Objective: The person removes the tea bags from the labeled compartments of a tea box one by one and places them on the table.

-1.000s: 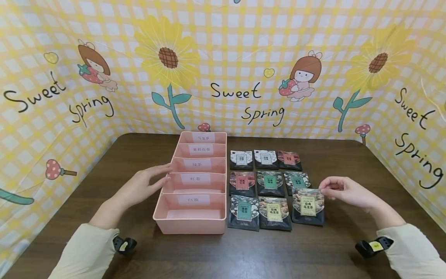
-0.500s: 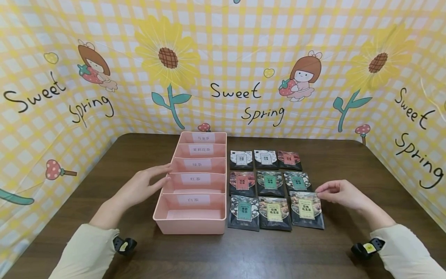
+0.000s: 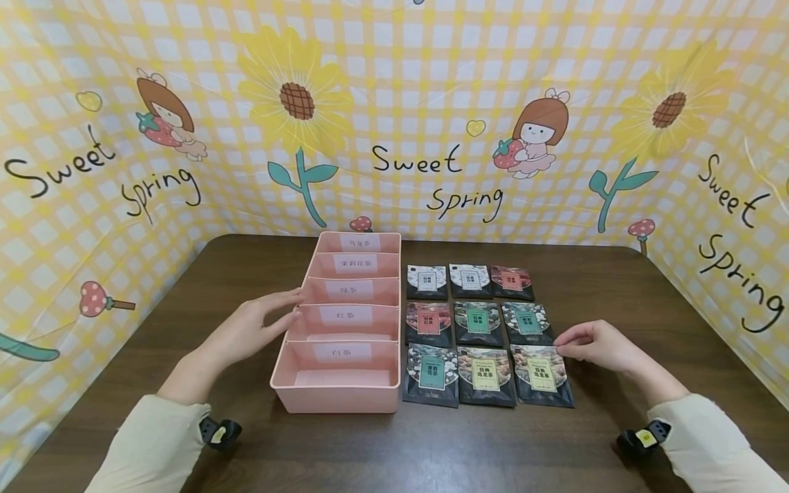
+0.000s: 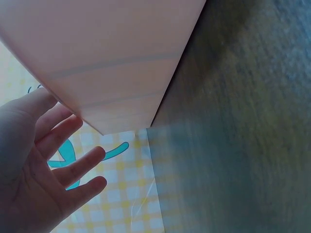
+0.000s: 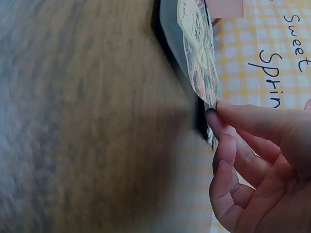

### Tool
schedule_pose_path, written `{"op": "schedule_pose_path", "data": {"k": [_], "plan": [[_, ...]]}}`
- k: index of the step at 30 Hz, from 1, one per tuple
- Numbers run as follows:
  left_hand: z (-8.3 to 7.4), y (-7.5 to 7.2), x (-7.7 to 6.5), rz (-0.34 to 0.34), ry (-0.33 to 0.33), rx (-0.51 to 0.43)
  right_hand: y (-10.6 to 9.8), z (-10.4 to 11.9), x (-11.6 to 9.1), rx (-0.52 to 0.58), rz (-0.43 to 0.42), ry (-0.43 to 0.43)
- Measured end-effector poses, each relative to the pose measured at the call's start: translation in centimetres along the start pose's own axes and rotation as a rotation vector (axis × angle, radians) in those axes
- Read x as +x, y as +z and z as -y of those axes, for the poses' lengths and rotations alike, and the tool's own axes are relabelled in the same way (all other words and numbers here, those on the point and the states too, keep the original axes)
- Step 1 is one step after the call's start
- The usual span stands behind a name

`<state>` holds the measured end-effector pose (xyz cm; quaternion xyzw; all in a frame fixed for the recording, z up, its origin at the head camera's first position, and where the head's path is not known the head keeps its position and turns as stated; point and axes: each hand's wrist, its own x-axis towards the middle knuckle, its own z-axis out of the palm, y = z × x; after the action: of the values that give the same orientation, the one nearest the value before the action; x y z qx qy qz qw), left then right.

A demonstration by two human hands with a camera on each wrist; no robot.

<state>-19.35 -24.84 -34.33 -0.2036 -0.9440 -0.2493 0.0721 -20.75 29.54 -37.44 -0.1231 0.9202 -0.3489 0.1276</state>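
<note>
At the front right of the rows lies a tea bag packet (image 3: 542, 375) with a pale yellow label. My right hand (image 3: 598, 344) pinches its far right corner between thumb and fingertip; the right wrist view shows the packet (image 5: 199, 53) tilted at that corner. A long pink divided box (image 3: 335, 399) stands left of the packets, its labelled compartments running front to back. My left hand (image 3: 249, 329) touches the left rim of this box with thumb and fingertips. In the left wrist view the other fingers (image 4: 82, 167) spread loosely beside the box wall (image 4: 112, 43).
Several other tea packets lie in three rows beside the box, among them a green-label packet (image 3: 478, 322), a red-label packet (image 3: 428, 322) and a white-label packet (image 3: 427, 281). A checked cloth (image 3: 413, 103) hangs behind the dark wooden table (image 3: 456, 452).
My right hand has moved left and slightly toward the front with the yellow-label packet, which now lies lined up beside its neighbour. My left hand and the box have stayed put.
</note>
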Motion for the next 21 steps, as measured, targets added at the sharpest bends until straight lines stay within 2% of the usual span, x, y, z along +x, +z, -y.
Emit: {"op": "schedule_pose_path", "data": {"k": [12,21], "plan": [[0.02,-0.10,0.00,0.016,-0.012,-0.009,0.40,0.38,0.32,-0.090,-0.014,0.005],[-0.03,-0.20,-0.02,0.020,-0.011,-0.009,-0.36,0.91,0.32,-0.140,-0.082,-0.020]]}}
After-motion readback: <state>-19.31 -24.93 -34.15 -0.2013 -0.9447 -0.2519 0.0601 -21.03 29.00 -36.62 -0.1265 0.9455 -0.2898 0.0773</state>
